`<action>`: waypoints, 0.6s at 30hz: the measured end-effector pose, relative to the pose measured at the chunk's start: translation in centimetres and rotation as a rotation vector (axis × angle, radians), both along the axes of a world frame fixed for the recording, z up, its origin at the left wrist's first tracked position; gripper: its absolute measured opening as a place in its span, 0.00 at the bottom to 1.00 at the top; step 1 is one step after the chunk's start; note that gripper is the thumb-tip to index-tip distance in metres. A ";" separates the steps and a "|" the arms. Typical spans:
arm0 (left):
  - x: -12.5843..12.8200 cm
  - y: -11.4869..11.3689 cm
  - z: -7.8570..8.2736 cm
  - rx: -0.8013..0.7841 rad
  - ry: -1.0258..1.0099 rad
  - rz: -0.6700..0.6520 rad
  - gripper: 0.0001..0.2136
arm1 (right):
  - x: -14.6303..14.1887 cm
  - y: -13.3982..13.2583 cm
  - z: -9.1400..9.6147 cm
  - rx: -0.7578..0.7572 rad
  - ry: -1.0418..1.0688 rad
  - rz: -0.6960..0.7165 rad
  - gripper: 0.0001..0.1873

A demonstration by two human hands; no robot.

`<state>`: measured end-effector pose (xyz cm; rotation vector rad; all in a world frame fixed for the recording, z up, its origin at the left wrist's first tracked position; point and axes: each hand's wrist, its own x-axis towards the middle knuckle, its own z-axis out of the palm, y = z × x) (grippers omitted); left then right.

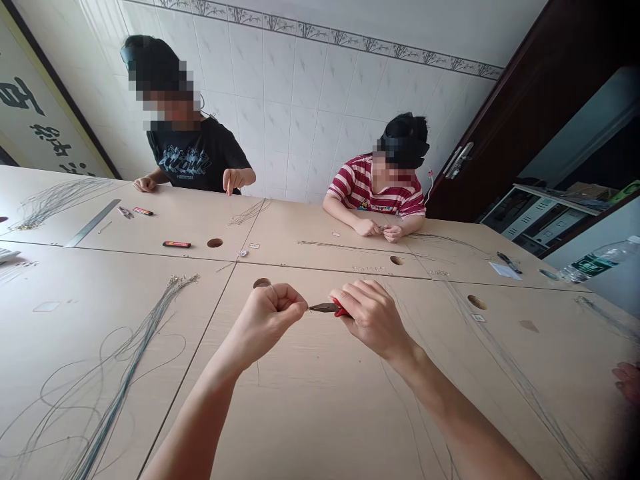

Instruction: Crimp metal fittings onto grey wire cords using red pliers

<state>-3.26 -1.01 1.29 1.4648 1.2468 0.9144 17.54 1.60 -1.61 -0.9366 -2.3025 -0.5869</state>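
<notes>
My right hand [369,315] is wrapped round a pair of pliers [325,308] with red handles, mostly hidden in the palm. The narrow dark jaws point left and meet the fingertips of my left hand [274,319]. Thumb and index finger of that hand are pinched together at the tips of the jaws. A thin cord [258,372] hangs below the left hand; its end between the fingers is too small to make out. Both hands are held above the tabletop [300,420]. To the left lies a bundle of grey-blue cords [145,340] with gold-coloured ends.
More thin cords [515,373] stretch along the right side. Across the table sit two people, one in a black shirt [195,157], one in a striped shirt [375,187]. A steel ruler [93,223], red-and-black cutter [177,245] and plastic bottle [600,261] lie farther off.
</notes>
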 end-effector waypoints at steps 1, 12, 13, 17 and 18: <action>0.0 0.0 0.0 -0.004 0.003 -0.004 0.09 | 0.0 0.0 -0.1 0.003 0.002 -0.002 0.07; -1.2 0.0 0.2 -0.025 0.205 -0.246 0.12 | 1.2 -0.2 0.4 0.023 -0.031 0.005 0.09; -1.4 0.0 0.1 -0.031 0.234 -0.272 0.13 | 1.3 -0.3 0.5 0.024 -0.035 0.004 0.09; -2.0 0.3 -0.4 -0.026 0.339 -0.235 0.13 | 1.9 -0.3 0.4 0.026 -0.047 -0.002 0.10; -2.0 0.5 -0.7 -0.018 0.347 -0.192 0.14 | 2.1 -0.3 0.4 0.028 -0.047 -0.002 0.10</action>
